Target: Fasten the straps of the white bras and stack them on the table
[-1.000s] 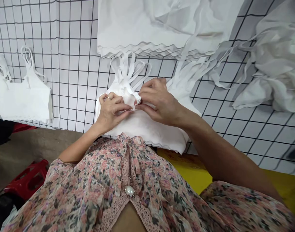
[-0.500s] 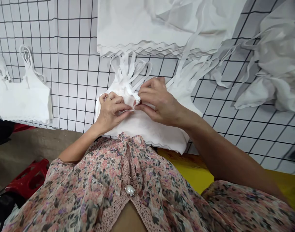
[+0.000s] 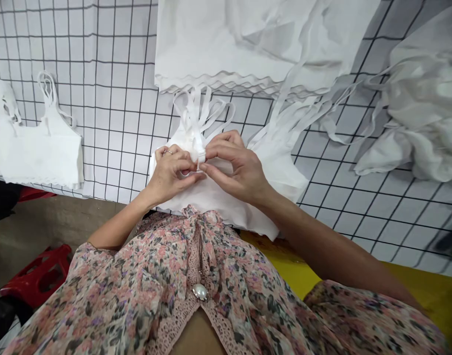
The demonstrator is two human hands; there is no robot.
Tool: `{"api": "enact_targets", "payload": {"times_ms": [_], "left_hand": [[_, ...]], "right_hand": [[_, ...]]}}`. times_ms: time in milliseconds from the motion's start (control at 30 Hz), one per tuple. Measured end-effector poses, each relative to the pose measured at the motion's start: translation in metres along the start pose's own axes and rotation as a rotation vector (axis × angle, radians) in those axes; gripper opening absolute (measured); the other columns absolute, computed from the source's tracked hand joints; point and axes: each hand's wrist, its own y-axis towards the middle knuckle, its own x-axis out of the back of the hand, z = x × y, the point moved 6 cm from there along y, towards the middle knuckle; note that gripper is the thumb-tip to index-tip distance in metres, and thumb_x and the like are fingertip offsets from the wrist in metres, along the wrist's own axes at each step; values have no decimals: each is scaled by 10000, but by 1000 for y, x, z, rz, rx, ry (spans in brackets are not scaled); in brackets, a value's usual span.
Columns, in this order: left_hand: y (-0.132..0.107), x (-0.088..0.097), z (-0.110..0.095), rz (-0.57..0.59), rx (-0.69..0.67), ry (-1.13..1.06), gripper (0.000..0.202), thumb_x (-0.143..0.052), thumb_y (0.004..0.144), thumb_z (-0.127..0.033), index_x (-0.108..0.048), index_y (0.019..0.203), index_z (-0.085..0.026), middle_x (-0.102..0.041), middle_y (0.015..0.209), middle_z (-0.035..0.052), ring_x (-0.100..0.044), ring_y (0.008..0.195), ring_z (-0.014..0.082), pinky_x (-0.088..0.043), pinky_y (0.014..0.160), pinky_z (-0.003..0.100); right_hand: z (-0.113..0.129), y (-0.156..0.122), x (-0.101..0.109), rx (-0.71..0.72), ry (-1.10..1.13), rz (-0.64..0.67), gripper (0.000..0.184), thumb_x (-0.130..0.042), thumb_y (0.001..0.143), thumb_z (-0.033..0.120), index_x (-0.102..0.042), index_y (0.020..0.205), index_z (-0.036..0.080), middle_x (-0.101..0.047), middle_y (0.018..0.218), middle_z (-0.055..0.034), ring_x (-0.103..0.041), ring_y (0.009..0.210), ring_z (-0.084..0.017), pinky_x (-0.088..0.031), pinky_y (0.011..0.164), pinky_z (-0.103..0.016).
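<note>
In front of me on the table lies a white strappy bra top (image 3: 226,197), its front edge near my waist. My left hand (image 3: 174,170), with a ring on one finger, pinches the fabric at the base of a shoulder strap (image 3: 199,145). From the right, my right hand (image 3: 236,165) has thumb and fingers closed on the same strap, close to the left fingertips. The small part between the fingertips is mostly hidden. Several thin straps (image 3: 203,108) fan out beyond my hands, and more straps (image 3: 292,116) spread on the right.
A stack of white garments (image 3: 226,54) with wavy hems lies just beyond. Another pile of white tops (image 3: 41,153) sits at the left, and crumpled white fabric (image 3: 425,98) at the right. The table has a grid-patterned cloth (image 3: 115,108). A red stool (image 3: 41,276) stands at lower left.
My right hand has shifted left and slightly nearer to me, bringing the strap closer to my left fingers. The strap now stands more upright. The view has shifted slightly.
</note>
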Motion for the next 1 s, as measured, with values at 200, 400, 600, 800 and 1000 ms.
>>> {"api": "enact_targets", "payload": {"times_ms": [200,400,600,800,1000], "left_hand": [[4,7,1,54,8,-17,260,-834,943,-426,-749,798,-227,-733,841,-9,-598,959,219,-298,1072,447],[-6,21,9,-38,15,109,186,-899,904,-415,-793,906,-262,-711,766,-22,-569,874,216,-272,1104,472],[-25,49,19,-132,-130,304,236,-905,920,-441,-739,952,-277,-774,850,-7,-586,920,245,-281,1072,476],[-12,67,33,-141,-205,423,272,-868,954,-457,-715,864,-251,-784,851,22,-616,939,269,-305,1054,489],[4,62,0,-339,-270,431,219,-843,983,-457,-765,948,-256,-746,932,21,-665,964,243,-379,1012,455]], "right_hand": [[-1,38,7,-34,211,101,536,-616,1027,351,-637,1563,353,-739,1442,-74,-706,1284,-288,-633,1028,-507],[-21,71,33,-43,90,-95,482,-594,1063,350,-651,1542,346,-798,1281,-76,-746,1129,-283,-635,1025,-521],[-2,-15,60,129,-375,-302,400,-534,1115,304,-666,1491,280,-794,1244,-106,-740,1182,-311,-563,1121,-576],[-40,-119,56,76,-822,-199,537,-564,1120,370,-538,1637,229,-630,1618,-187,-590,1493,-407,-412,1239,-733],[-54,-98,104,32,-707,-412,313,-573,1101,324,-765,1335,243,-775,1224,-132,-673,1200,-359,-530,1096,-592]]}}
